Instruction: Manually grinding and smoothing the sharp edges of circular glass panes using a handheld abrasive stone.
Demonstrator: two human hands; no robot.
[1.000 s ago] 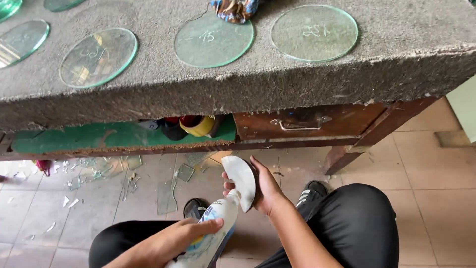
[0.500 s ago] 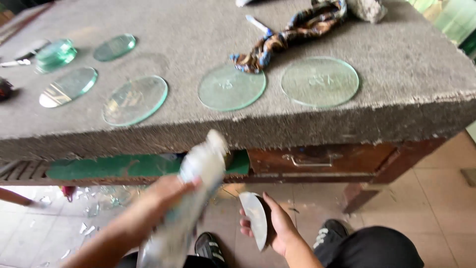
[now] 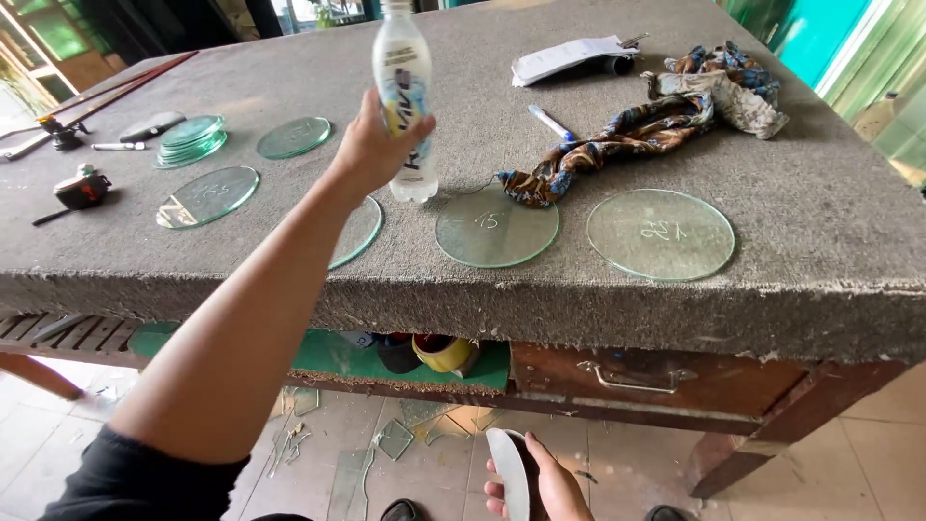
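Two hands yours, left hand (image 3: 371, 145) wrapped around clear plastic bottle (image 3: 404, 92), cap cut off, right hand (image 3: 540, 480) clasping round glass disc (image 3: 507, 473), fingers partly hidden.

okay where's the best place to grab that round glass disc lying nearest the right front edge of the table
The round greenish glass disc lies flat on the grey felt-covered table, so its face gives no hold. Probably best to come from the table's front edge, slide it until its rim overhangs, then pinch that rim between thumb and fingers, top and bottom. The edge may be sharp.
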